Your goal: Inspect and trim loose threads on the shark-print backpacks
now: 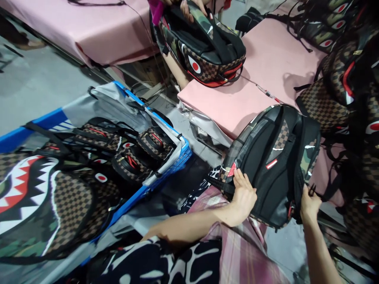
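Navy-and-white patterned cloth, draped over the wearer's lap, lies nearest the head camera, beside pink plaid fabric. Just beyond is a rounded black, brown-checked and camouflage backpack, tilted back-panel up over the near edge of a pink-covered tabletop. The left hand rests, fingers extended, on its lower side by a red triangular patch; the right hand is curled about a small dark pointed tool, probably snips, at the opposite edge. The backpack appears fully sewn, with straps, panels and label in place, so the work in hand is judged to be late finishing or checking; whether any of it is complete on this piece cannot be told. Padded black mesh contrasts with smooth, glossy checked panels and jagged white print lines. At left, a blue plastic crate, lined with grey sheeting, holds similar bags; others crowd the tabletop's right side. Opposite, a co-worker's hand grips the strap of another backpack.
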`<action>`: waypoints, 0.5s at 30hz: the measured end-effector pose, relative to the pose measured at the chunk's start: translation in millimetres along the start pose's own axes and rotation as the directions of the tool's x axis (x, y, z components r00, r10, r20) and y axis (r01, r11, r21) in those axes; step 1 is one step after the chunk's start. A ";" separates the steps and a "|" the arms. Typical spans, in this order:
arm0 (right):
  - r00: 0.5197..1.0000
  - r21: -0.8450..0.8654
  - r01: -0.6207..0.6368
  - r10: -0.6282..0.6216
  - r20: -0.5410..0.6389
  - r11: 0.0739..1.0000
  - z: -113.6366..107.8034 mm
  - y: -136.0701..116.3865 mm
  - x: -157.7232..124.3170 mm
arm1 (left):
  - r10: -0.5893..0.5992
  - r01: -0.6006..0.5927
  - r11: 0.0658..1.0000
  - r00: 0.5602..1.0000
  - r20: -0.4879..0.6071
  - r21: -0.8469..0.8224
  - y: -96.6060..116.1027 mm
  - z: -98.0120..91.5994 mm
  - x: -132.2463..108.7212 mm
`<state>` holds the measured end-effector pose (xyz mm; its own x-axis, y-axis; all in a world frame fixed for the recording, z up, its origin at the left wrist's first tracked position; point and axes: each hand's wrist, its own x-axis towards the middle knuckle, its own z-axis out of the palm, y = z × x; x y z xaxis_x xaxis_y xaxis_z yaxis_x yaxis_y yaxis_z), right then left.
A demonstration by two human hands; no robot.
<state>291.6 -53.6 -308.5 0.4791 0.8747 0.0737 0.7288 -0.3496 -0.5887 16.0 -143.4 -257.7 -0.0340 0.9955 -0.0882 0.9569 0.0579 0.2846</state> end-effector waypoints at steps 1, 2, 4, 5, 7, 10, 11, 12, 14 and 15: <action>1.000 -0.016 -0.023 0.023 -0.021 1.000 -0.1 -0.8 -0.1 | -0.011 0.011 1.000 1.000 0.008 0.003 2.4 -0.7 1.1; 0.998 -0.032 -0.043 0.042 -0.039 0.999 -0.4 -1.6 -0.3 | -0.017 0.017 1.000 1.000 0.014 0.000 3.9 -1.6 2.2; 0.997 -0.057 -0.057 0.054 -0.046 0.997 -1.1 -3.1 -0.5 | -0.019 0.019 1.000 1.000 0.023 -0.003 4.8 -3.2 3.9; 0.998 -0.067 -0.055 0.052 -0.042 0.996 -1.6 -3.7 -0.5 | -0.013 0.013 1.000 1.000 0.028 0.000 4.5 -3.8 4.5; 0.998 -0.084 -0.057 0.054 -0.038 0.995 -2.4 -5.0 -0.5 | 0.001 -0.001 1.000 0.999 0.035 0.011 3.6 -4.3 5.2; 0.998 -0.094 -0.062 0.060 -0.031 0.994 -3.2 -6.7 -1.0 | 0.016 -0.017 0.999 0.999 0.037 0.030 2.0 -3.4 5.3; 0.998 -0.093 -0.064 0.062 -0.028 0.994 -3.3 -7.3 -1.4 | 0.023 -0.025 0.999 0.999 0.034 0.040 1.3 -3.1 5.1; 0.998 -0.091 -0.066 0.064 -0.025 0.994 -3.4 -7.9 -1.9 | 0.033 -0.034 0.998 0.999 0.028 0.051 0.2 -3.1 4.9; 0.998 -0.088 -0.066 0.065 -0.020 0.994 -3.6 -8.9 -2.9 | 0.064 -0.064 0.996 0.998 0.016 0.061 -3.4 -4.6 3.8; 0.998 -0.088 -0.067 0.065 -0.020 0.994 -3.7 -9.3 -3.2 | 0.081 -0.082 0.995 0.997 0.012 0.057 -6.4 -6.2 2.4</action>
<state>285.1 -54.4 -300.2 0.5350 0.8433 0.0510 0.7354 -0.4350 -0.5196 8.0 -141.0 -253.8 0.0475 0.9959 -0.0764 0.9713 -0.0283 0.2361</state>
